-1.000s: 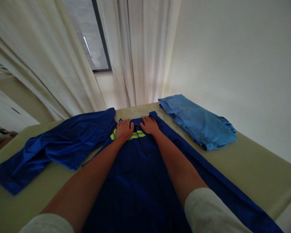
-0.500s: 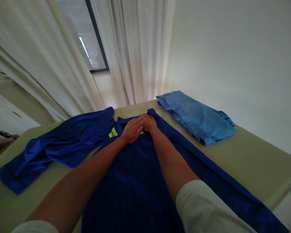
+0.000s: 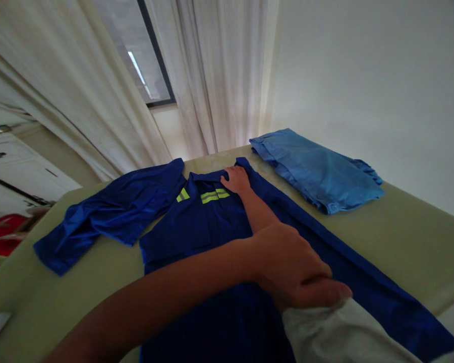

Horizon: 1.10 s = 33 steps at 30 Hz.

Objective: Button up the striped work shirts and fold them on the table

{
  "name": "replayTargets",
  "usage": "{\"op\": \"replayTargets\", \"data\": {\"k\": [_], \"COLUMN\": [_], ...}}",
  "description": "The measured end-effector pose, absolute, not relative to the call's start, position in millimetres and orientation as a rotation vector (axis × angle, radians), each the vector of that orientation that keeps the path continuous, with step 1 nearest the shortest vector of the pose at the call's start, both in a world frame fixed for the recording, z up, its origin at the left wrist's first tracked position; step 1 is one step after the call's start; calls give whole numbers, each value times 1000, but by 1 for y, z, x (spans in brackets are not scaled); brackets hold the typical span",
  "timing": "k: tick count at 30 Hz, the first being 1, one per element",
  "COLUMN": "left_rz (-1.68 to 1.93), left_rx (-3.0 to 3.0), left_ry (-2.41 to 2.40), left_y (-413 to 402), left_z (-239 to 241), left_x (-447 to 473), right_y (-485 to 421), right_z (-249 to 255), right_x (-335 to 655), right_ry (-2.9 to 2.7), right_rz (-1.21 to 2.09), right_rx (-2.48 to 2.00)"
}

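Garment in dark blue lies on the table, collar near the far edge. Right hand is pretty much open, resting on it there; left hand is across the right forearm, can't tell if it's gripping.

A dark blue cloth garment with yellow-green and grey reflective bands near its far edge lies flat, lightly creased, on the olive-green tabletop. A long, narrow blue length slants down its right side; the near end runs out of view.
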<state>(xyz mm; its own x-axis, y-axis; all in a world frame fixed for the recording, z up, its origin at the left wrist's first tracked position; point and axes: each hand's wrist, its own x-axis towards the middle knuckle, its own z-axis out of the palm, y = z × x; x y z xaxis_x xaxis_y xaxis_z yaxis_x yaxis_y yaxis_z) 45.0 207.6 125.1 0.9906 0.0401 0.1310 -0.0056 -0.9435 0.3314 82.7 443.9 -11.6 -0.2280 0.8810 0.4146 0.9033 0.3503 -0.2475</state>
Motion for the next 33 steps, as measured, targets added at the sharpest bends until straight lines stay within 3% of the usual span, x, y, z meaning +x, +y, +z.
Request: {"op": "replayTargets", "data": {"k": [4,8,12,16,20,24,28,33], "left_rz": [254,468,442,390,490,776,1214,1387], "left_rx": [2724,2739,2852,2870,2816,2627,2341,2202], "left_ry": [-72,187,421,1273,1752,1874,1804,1673], "left_y": [147,98,50,-12,-72,-109,-117,-111], "left_z": [144,137,88,20,-22,-37,-36,-27], "left_x": [46,13,-55,-128,-172,-190,-188,-173], "right_y": [421,391,354,287,187,91,43,45], "right_z": [4,29,61,80,69,38,18,17], "right_x": [86,87,99,145,224,297,339,362], "right_ry": [-2117,-2133,-2163,-2280,-2309,-2074,-1994,-1816], "right_rz": [-140,-177,-194,-92,-120,-54,-16,155], "right_rx": [-1502,-1470,-1388,-1414,-1618,-2255,-2259,-2229]}}
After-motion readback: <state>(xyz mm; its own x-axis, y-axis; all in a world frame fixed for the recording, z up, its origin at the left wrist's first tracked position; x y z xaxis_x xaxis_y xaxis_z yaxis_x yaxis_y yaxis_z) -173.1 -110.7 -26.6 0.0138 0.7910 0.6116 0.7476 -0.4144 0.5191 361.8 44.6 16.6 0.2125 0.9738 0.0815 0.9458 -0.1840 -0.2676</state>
